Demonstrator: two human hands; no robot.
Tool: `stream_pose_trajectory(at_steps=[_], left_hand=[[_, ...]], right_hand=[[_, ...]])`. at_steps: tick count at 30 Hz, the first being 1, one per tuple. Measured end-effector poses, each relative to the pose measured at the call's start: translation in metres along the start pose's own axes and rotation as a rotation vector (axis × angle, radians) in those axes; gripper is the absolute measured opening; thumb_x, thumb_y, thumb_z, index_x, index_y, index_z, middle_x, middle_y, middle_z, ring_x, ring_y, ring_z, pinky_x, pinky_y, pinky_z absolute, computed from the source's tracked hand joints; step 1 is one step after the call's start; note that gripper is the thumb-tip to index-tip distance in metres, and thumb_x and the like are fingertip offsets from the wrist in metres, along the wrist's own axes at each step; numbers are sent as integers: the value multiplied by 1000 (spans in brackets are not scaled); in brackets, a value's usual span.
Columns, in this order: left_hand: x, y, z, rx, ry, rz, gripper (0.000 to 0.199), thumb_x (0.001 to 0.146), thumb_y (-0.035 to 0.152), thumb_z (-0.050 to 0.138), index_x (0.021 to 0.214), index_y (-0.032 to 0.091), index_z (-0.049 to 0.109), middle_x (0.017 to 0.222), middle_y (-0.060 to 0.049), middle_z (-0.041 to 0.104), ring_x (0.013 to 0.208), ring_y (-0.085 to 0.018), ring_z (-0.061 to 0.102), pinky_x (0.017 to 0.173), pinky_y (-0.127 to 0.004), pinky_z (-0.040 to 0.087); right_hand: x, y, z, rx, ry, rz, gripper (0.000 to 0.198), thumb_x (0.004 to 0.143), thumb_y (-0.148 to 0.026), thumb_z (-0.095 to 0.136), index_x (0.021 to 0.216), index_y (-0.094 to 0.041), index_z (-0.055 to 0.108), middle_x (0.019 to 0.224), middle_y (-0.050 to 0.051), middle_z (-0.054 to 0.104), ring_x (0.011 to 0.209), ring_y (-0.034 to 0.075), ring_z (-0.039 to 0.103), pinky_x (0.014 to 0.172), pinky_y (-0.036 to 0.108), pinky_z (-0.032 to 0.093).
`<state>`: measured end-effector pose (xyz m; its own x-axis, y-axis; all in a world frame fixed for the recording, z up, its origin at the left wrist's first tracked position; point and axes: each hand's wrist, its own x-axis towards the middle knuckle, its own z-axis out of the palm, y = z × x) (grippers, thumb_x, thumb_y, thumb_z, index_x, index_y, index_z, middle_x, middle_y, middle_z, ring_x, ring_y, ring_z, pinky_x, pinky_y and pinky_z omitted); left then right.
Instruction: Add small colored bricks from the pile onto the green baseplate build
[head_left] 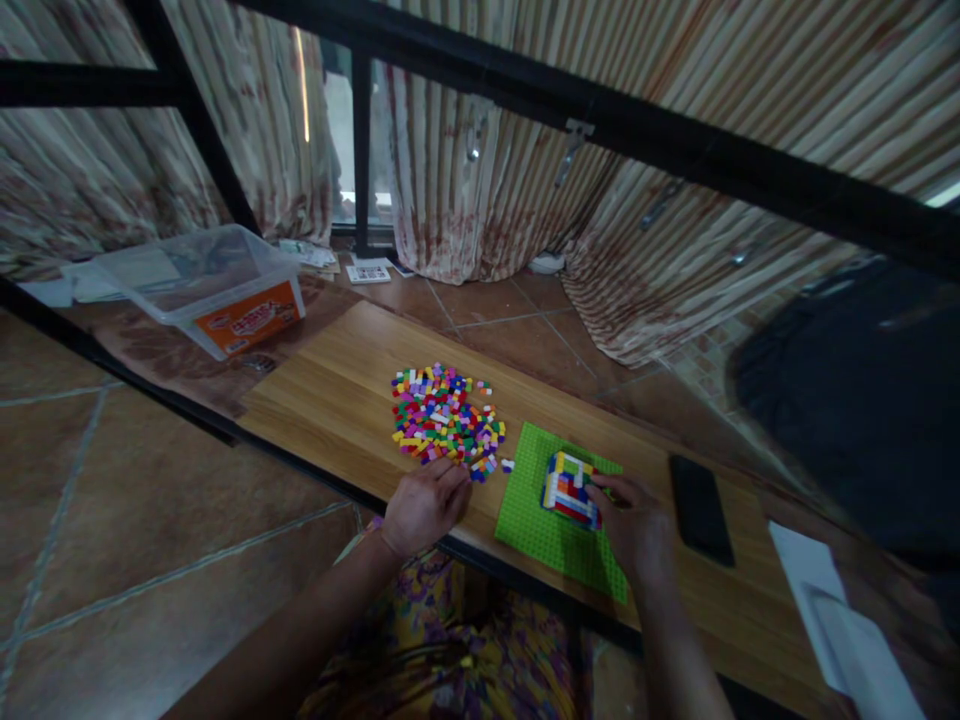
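Note:
A small block build (571, 490) of white, blue, red and yellow toy bricks stands on a green baseplate (529, 520). At its right side is my right hand (637, 525), thumb and fingers pinched together against the build's edge; any brick between the fingertips is too small to make out. My left hand (429, 505) rests at the near edge of a pile of loose coloured bricks (448, 415), its fingers curled together. What those fingers hold, if anything, is hidden. A few loose bricks (508, 465) lie between the pile and the baseplate.
A wooden table (330, 370) carries everything, with a black phone (701, 508) right of the baseplate. A clear plastic box (217, 280) with an orange label stands beyond the left end. White papers (840, 610) lie at the right. A black metal bar (637, 130) crosses above.

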<state>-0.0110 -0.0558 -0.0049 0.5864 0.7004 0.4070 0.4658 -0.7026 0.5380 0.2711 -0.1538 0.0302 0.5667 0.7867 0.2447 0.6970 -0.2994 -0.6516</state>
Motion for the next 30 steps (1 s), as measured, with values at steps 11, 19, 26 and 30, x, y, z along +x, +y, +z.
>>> stream_pose_trajectory(at_steps=[11,19,26,30], left_hand=[[2,1,-1,-26,31,19,16,95,24,46,93,19,60,84,-4,63,78,-14,61,70,-25,50],[2,2,-1,-26,25,15,15,95,24,47,90,20,60,82,-3,62,75,-14,61,67,-25,49],[2,1,-2,-25,3,7,16,96,25,45,93,20,60,84,-3,62,78,-14,61,69,-25,50],[2,0,-2,-15,3,12,17,96,24,45,91,19,60,83,-3,62,77,-14,61,70,-26,50]], right_hand=[[-1,-6,1,-110,-13,-86,31,80,-41,52,81,-17,73,92,11,71,82,24,64,78,38,49],[-4,-14,-1,-78,31,-20,35,77,-44,56,86,-16,73,86,10,70,66,19,60,65,33,48],[-5,-10,-9,1,142,225,41,70,-49,63,88,-13,74,71,9,68,61,21,60,59,33,46],[-2,-10,-2,156,124,290,34,64,-45,67,78,-14,72,72,9,71,64,22,63,61,33,48]])
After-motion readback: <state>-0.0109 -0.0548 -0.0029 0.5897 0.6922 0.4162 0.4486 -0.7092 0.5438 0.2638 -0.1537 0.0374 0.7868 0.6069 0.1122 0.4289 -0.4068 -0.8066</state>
